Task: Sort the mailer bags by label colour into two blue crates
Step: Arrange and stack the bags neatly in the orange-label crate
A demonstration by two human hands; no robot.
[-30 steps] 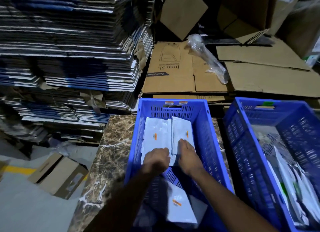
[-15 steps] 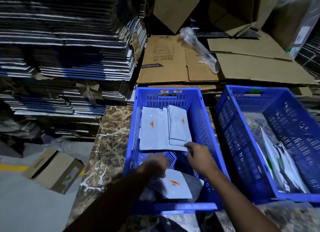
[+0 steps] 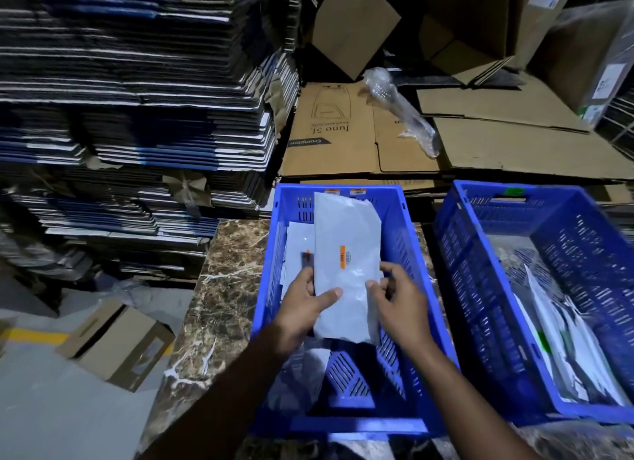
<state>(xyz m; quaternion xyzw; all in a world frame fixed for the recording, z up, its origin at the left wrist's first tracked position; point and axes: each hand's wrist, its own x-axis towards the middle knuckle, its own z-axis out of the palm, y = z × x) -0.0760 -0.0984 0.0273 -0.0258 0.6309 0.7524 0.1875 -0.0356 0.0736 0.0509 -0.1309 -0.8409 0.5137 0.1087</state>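
- Half a second ago both your hands were low in the left crate [image 3: 404, 219], near the bags on its floor; now they have lifted a grey mailer bag [image 3: 346, 267] above that crate.
- Your left hand [image 3: 305, 308] grips the bag's left edge, thumb laid across its front, fingers curled behind.
- Your right hand [image 3: 398, 301] pinches the bag's right edge, fingers bent round it.
- The bag stands lengthwise between both hands, its orange label [image 3: 342, 257] facing you, its top reaching the crate's far wall.
- Another orange-labelled bag [image 3: 296, 243] lies on the crate floor by the left wall.
- The right crate [image 3: 480, 288], near the marble tabletop's [image 3: 226, 288] right edge, holds green-labelled bags [image 3: 562, 339].
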